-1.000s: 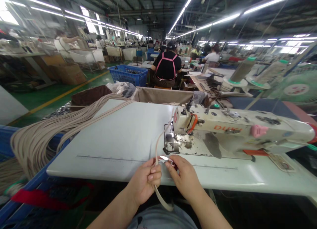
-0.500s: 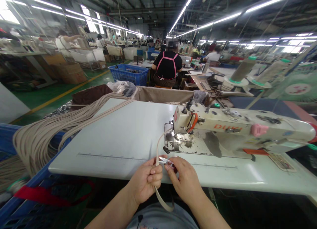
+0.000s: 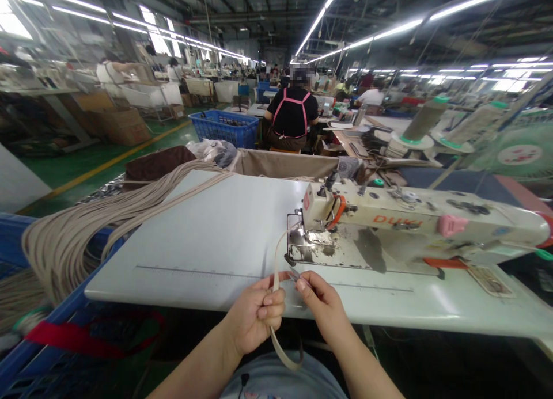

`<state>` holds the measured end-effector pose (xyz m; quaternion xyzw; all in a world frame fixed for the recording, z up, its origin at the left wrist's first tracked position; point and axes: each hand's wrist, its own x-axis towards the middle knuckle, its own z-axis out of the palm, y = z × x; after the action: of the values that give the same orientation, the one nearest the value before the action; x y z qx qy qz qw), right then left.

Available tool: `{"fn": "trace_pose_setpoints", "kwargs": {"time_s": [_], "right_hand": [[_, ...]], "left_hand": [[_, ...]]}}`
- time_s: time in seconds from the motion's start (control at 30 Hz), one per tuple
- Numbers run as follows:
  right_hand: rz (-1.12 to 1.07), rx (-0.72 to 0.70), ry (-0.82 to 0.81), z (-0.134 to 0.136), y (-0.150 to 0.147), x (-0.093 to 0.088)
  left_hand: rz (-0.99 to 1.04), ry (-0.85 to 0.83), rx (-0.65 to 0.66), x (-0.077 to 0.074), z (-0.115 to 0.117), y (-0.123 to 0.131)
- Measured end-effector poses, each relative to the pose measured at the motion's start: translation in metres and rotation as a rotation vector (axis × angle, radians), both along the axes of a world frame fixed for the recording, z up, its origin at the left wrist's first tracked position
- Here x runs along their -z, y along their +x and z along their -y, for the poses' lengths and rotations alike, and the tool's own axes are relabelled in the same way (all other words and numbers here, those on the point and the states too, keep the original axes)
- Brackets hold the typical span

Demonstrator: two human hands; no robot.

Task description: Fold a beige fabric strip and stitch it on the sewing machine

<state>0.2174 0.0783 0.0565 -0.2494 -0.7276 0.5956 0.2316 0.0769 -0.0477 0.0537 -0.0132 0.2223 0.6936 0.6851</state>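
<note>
A narrow beige strap (image 3: 277, 265) runs from under the presser area of the sewing machine (image 3: 397, 221) down to my left hand (image 3: 254, 312). The fingers of that hand are wrapped round it, and its lower end hangs in a loop below the table edge. My right hand (image 3: 322, 298) pinches small metal thread snips (image 3: 294, 274) between thumb and fingers. Their tips point up and left, close to the left index fingertip and just right of the strap. Part of the snips is hidden by my right fingers.
A white table (image 3: 207, 232) with a printed ruler line lies under the machine. Many beige straps (image 3: 78, 232) drape over its left side above a blue crate (image 3: 56, 330). Behind stand a fabric-lined bin (image 3: 289, 164) and a seated person (image 3: 294, 114). Thread cones (image 3: 425, 121) are at right.
The snips have turned in my right hand, from pointing left at the strap to pointing up and left, and their blades show less. My left hand keeps its hold on the strap.
</note>
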Motion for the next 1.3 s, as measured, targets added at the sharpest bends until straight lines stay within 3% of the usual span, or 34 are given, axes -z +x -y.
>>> {"fn": "trace_pose_setpoints", "kwargs": {"time_s": [0.3,0.63,0.97,1.17,1.3], "right_hand": [[0.041,-0.008,0.044,0.009,-0.007,0.001],[0.007,0.013,0.029,0.003,-0.008,-0.009],[0.112,-0.023,0.221,0.0,0.002,0.011],[0.091,-0.081,0.281,0.006,-0.002,-0.002],[0.106,-0.01,0.282,0.002,-0.001,-0.002]], "left_hand": [[-0.123,-0.09,-0.036,0.004,-0.005,0.01],[-0.038,-0.061,-0.04,0.006,-0.002,0.006],[0.035,0.089,0.043,0.004,0.003,-0.001],[0.031,0.071,0.066,0.003,0.001,0.004],[0.027,0.038,0.048,0.001,0.002,0.004]]}}
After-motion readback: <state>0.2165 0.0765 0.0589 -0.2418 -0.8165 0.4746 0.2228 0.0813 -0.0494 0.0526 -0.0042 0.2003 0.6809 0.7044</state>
